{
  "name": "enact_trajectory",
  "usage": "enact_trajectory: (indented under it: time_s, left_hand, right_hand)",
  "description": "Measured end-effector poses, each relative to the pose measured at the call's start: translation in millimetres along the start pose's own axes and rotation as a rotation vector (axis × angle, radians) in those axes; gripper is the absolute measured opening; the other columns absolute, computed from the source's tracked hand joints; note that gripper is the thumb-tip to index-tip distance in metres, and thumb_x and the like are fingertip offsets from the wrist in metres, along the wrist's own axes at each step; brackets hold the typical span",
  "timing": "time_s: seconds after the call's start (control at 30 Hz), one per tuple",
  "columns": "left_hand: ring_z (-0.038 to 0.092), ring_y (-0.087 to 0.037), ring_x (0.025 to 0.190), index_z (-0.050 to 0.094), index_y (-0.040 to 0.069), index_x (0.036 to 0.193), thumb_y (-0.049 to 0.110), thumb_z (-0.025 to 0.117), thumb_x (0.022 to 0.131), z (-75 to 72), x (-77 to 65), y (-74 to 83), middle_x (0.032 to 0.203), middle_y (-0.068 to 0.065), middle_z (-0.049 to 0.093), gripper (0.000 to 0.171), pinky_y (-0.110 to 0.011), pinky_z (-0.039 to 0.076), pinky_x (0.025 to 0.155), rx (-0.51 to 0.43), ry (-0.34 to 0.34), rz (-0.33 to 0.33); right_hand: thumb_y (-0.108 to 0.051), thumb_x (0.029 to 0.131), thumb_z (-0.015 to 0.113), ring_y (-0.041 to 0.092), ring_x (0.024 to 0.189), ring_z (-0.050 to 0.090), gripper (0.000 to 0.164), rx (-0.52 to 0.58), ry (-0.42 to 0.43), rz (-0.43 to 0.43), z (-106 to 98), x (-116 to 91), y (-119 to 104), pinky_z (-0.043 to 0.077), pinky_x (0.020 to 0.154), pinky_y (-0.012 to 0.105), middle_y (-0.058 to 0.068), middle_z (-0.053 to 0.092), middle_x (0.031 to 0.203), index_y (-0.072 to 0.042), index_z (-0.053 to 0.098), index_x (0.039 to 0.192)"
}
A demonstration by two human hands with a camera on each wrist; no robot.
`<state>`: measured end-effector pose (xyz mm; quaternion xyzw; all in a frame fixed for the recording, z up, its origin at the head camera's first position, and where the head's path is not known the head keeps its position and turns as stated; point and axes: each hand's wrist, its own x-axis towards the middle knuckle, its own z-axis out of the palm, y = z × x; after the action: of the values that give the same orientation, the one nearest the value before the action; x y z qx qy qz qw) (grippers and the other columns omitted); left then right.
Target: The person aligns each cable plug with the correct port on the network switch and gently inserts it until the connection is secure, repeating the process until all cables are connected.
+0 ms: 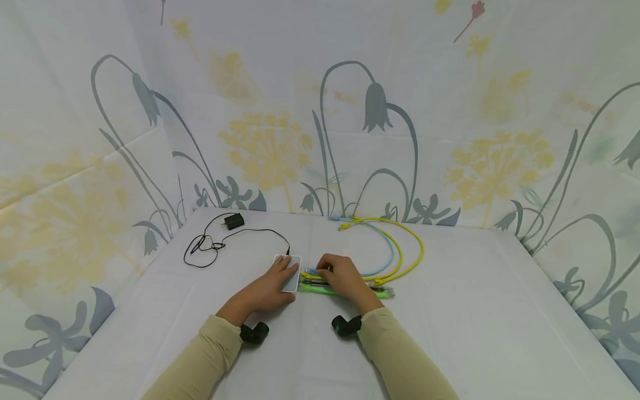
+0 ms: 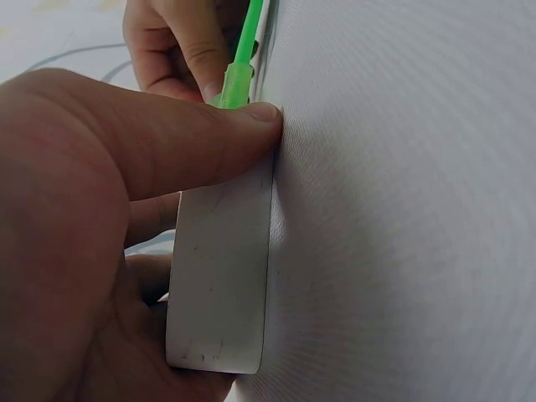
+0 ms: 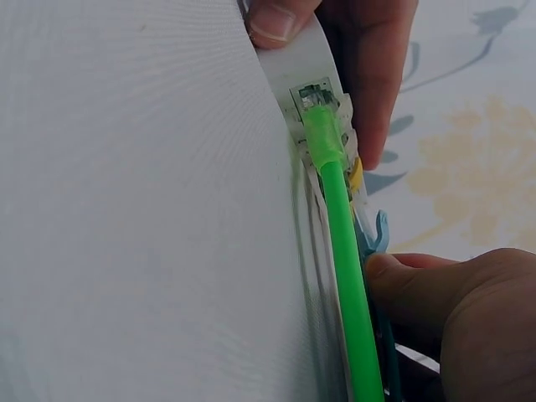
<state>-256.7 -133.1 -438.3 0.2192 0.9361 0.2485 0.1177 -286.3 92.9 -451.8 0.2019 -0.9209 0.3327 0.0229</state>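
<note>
A small white network switch (image 1: 291,284) lies on the table, and my left hand (image 1: 271,285) grips it, thumb along the near side and fingers over the top. In the left wrist view the thumb (image 2: 201,138) presses at the corner of the white casing (image 2: 219,285). My right hand (image 1: 344,276) pinches the light blue network cable (image 3: 381,230) near its plug, close to the switch's row of ports. The green cable (image 3: 347,276) has its clear plug (image 3: 316,96) at the nearest port. Yellow cable ends (image 1: 306,275) and a black cable (image 1: 314,282) lie between these.
A yellow cable (image 1: 421,244) loops out to the right beside the blue one. Behind the switch, a thin black cord (image 1: 257,230) runs to a black power adapter (image 1: 234,221) at the back left. Printed fabric (image 1: 280,83) walls the table's back and sides.
</note>
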Motion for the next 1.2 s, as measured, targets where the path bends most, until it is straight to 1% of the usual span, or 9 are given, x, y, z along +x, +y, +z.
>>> enact_trajectory:
  time_s: [0.23, 0.63, 1.0, 1.2]
  left_hand:
    - [0.000, -0.035, 0.151, 0.029, 0.011, 0.154, 0.025, 0.064, 0.092, 0.7, 0.6, -0.6, 0.164, -0.014, 0.009, 0.072, -0.054, 0.023, 0.116, -0.006, 0.006, 0.013]
    - [0.000, -0.034, 0.152, 0.029, 0.012, 0.154, 0.025, 0.063, 0.093, 1.7, 0.8, -1.5, 0.164, -0.014, 0.009, 0.071, -0.054, 0.023, 0.116, 0.000, 0.009, 0.013]
    - [0.000, -0.035, 0.151, 0.029, 0.011, 0.153, 0.025, 0.063, 0.093, 2.4, 1.3, -2.4, 0.163, -0.014, 0.010, 0.071, -0.054, 0.023, 0.116, 0.001, 0.009, 0.017]
    - [0.001, -0.036, 0.151, 0.029, 0.011, 0.153, 0.025, 0.063, 0.093, 1.9, 0.6, -1.5, 0.163, -0.015, 0.010, 0.071, -0.055, 0.023, 0.116, 0.002, 0.011, 0.020]
  right_hand:
    - [-0.016, 0.094, 0.064, 0.012, 0.080, 0.060, 0.005, 0.009, 0.005, -0.028, 0.9, 1.1, -2.6, 0.049, 0.074, 0.032, -0.002, 0.070, 0.091, -0.016, 0.068, 0.095]
    - [-0.018, 0.094, 0.063, 0.010, 0.077, 0.058, 0.005, -0.001, -0.009, -0.020, 5.2, 5.0, -4.6, 0.048, 0.073, 0.031, -0.003, 0.070, 0.091, -0.017, 0.068, 0.094]
    - [-0.018, 0.094, 0.063, 0.013, 0.082, 0.062, 0.005, -0.008, -0.010, -0.021, 6.9, 6.2, -5.7, 0.050, 0.076, 0.033, -0.001, 0.070, 0.093, -0.017, 0.068, 0.095]
    - [-0.019, 0.094, 0.063, 0.012, 0.081, 0.061, 0.005, -0.011, -0.003, -0.024, 7.4, 6.1, -4.8, 0.049, 0.074, 0.032, -0.002, 0.070, 0.092, -0.017, 0.068, 0.095]
